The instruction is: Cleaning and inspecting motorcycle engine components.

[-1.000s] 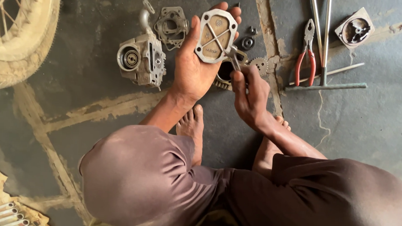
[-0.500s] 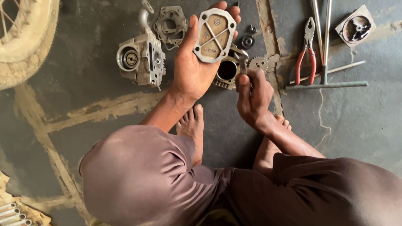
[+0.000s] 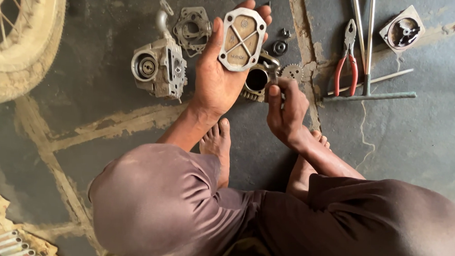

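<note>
My left hand (image 3: 221, 75) holds a flat, rounded-square metal cover plate (image 3: 241, 39) with a cross-shaped rib, face up in the palm. My right hand (image 3: 285, 110) sits just right of it, fingers pinched on a small metal part at its tip, over a round-bored engine piece (image 3: 256, 81) on the floor. Whether that small part is loose or attached to the engine piece is unclear. A small gear (image 3: 292, 71) lies just beyond my right fingers.
An engine casting (image 3: 159, 66) and a gasket (image 3: 192, 28) lie left of my hands. Red-handled pliers (image 3: 346, 61), a T-shaped wrench (image 3: 368, 73) and a square housing (image 3: 403, 30) lie at right. A spoked wheel with tyre (image 3: 19, 39) is at far left. My bare feet (image 3: 219, 146) rest below.
My right hand has moved slightly up toward the engine piece. The left hand keeps the cover plate nearly still.
</note>
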